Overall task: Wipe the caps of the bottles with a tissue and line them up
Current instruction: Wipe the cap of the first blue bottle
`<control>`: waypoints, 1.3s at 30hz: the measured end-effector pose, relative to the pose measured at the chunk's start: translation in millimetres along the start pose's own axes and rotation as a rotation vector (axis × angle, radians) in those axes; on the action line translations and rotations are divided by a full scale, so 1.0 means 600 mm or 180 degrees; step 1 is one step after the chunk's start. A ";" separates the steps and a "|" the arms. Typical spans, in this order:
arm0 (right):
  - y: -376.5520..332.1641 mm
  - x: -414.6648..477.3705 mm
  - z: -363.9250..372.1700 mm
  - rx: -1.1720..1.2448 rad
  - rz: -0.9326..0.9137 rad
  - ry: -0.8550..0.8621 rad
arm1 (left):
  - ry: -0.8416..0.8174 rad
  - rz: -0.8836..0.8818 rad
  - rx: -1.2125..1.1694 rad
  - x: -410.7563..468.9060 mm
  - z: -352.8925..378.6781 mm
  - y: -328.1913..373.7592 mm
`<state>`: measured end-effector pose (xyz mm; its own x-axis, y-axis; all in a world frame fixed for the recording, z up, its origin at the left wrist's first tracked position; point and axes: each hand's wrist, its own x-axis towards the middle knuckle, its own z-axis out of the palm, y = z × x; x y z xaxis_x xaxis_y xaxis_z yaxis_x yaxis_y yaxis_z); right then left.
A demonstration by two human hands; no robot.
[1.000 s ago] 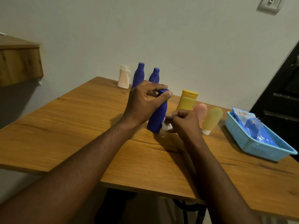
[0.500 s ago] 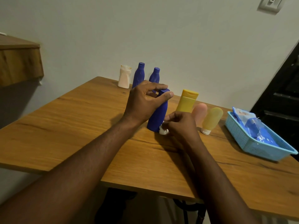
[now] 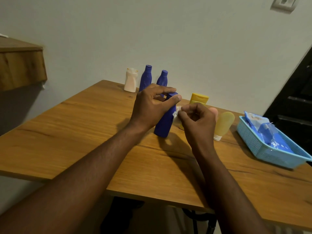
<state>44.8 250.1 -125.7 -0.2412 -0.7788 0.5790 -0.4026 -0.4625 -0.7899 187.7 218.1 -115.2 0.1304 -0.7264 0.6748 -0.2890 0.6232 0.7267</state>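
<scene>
A blue bottle (image 3: 164, 123) stands mid-table, leaning slightly. My left hand (image 3: 150, 107) pinches its cap end between thumb and fingers. My right hand (image 3: 197, 121) holds a small white tissue (image 3: 176, 114) just right of the bottle's upper body. Against the wall stand a white bottle (image 3: 130, 81) and two more blue bottles (image 3: 146, 78) (image 3: 163, 78) in a row. A yellow tube (image 3: 199, 98), a pink tube (image 3: 213, 110) and a pale yellow tube (image 3: 224, 123) stand behind my right hand, partly hidden.
A light blue basket (image 3: 263, 149) with blue packets sits at the table's right. The wooden table (image 3: 67, 132) has its front edge close to me. A wooden shelf (image 3: 20, 65) juts from the left wall.
My right hand has risen from the table near the bottle's base to beside its upper body, carrying the tissue. My left hand stays on the cap.
</scene>
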 end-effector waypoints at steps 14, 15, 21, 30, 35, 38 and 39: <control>0.011 0.002 0.010 -0.0116 0.0342 -0.0708 | -0.0428 -0.0215 -0.0541 0.000 -0.002 0.000; 0.013 0.002 0.011 -0.0112 0.0415 -0.0723 | -0.0437 -0.0223 -0.0550 0.001 -0.002 -0.001; -0.007 0.002 0.004 0.0442 -0.0116 0.0008 | -0.0477 -0.0139 -0.0445 0.004 0.000 -0.004; 0.009 0.003 0.009 -0.0069 0.0373 -0.0539 | -0.0403 -0.0077 -0.0506 0.001 -0.003 0.001; 0.016 0.002 0.008 -0.0306 0.0595 -0.0665 | -0.0381 -0.0055 -0.0397 -0.002 0.000 0.002; 0.021 0.005 0.006 -0.0452 0.0804 -0.0913 | -0.0249 0.0023 -0.0149 -0.002 0.001 0.000; 0.021 0.005 0.006 -0.0493 0.0871 -0.1004 | -0.0217 0.0019 -0.0120 -0.002 0.000 0.000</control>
<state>42.0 240.5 -134.5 -0.0859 -0.9660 0.2439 -0.4948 -0.1712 -0.8520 187.3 218.8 -116.0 0.0636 -0.7399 0.6696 -0.2536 0.6370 0.7280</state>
